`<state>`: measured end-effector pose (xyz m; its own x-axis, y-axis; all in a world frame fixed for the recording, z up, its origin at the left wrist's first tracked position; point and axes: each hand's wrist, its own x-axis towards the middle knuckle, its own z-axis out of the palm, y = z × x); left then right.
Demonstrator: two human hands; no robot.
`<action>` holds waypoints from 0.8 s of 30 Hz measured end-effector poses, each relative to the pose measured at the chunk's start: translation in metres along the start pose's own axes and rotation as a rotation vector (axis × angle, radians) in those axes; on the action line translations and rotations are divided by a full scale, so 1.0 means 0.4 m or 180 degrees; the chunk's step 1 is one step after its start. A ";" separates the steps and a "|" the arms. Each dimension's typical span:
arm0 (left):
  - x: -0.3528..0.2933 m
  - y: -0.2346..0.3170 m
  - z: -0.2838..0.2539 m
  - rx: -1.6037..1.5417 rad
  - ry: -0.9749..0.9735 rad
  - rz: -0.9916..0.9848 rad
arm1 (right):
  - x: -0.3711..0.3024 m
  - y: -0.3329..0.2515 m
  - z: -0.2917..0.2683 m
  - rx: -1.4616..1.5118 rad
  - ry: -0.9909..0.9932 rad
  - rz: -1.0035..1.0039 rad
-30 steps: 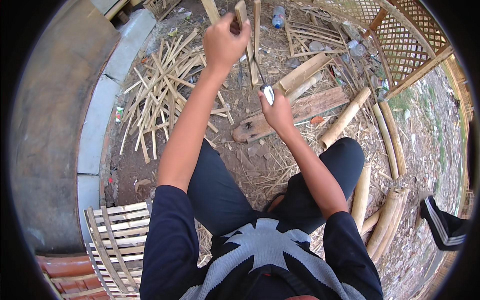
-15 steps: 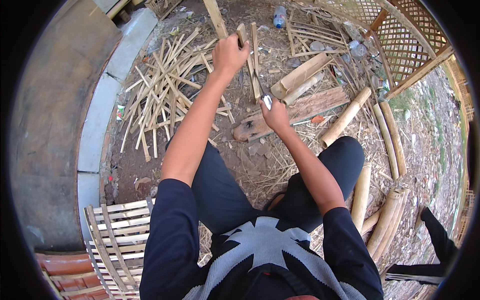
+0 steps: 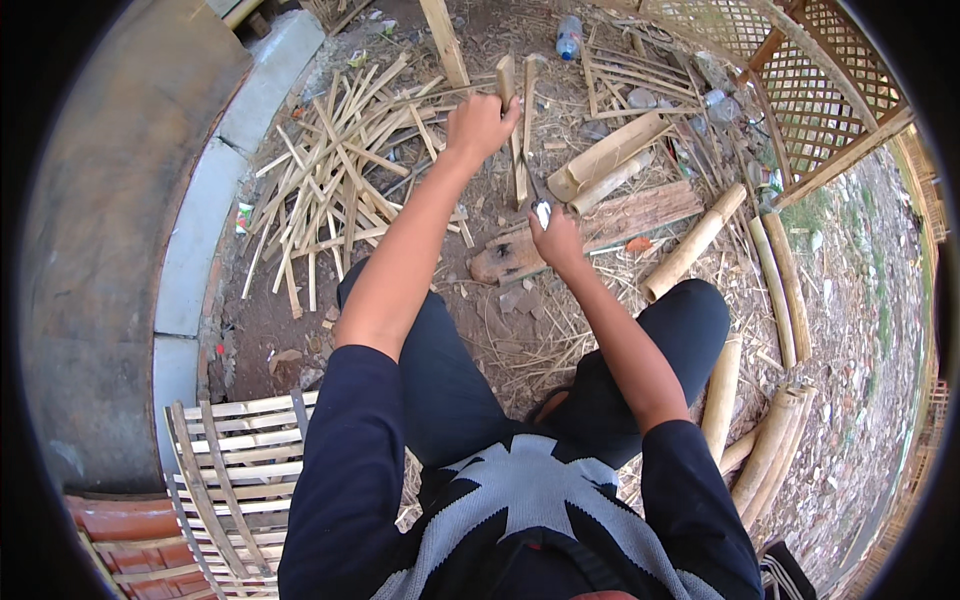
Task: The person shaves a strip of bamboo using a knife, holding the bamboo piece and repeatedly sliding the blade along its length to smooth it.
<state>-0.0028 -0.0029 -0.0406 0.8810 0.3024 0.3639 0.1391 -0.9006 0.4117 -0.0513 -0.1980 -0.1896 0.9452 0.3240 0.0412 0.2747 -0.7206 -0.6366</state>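
Note:
My left hand [image 3: 480, 127], reaching far forward, is closed around a bamboo strip [image 3: 520, 178] that runs on below it toward my right hand. My right hand [image 3: 557, 243] grips a knife [image 3: 542, 213]; its handle is light or shiny, and its thin dark blade points up and left to the strip. Another pale strip [image 3: 530, 85] lies just right of the held one; whether the two join is hard to tell. Beneath the hands lies a weathered wooden plank [image 3: 620, 225] with a dark hole near its left end.
Left of my hands is a heap of split bamboo strips [image 3: 335, 175]. An upright post [image 3: 445, 45] stands ahead. Halved bamboo [image 3: 610, 150] and bamboo poles [image 3: 775, 450] lie to the right. A slatted bamboo panel [image 3: 240, 470] is beside my left arm; a plastic bottle [image 3: 569, 38] lies beyond.
My left hand has come slightly nearer and to the right along with the strip. The right hand and knife have shifted a little. A person's dark-clothed leg at lower right has moved toward the bottom edge.

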 end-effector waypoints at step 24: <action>-0.011 -0.023 -0.056 -0.0177 -0.0111 -0.0457 | 0.007 -0.025 -0.003 -0.0006 -0.0235 0.0157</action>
<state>-0.0180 0.0111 -0.0274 0.8691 0.4149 0.2691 0.2403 -0.8299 0.5034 -0.0513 -0.1907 -0.1822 0.9420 0.3324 -0.0471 0.2286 -0.7378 -0.6351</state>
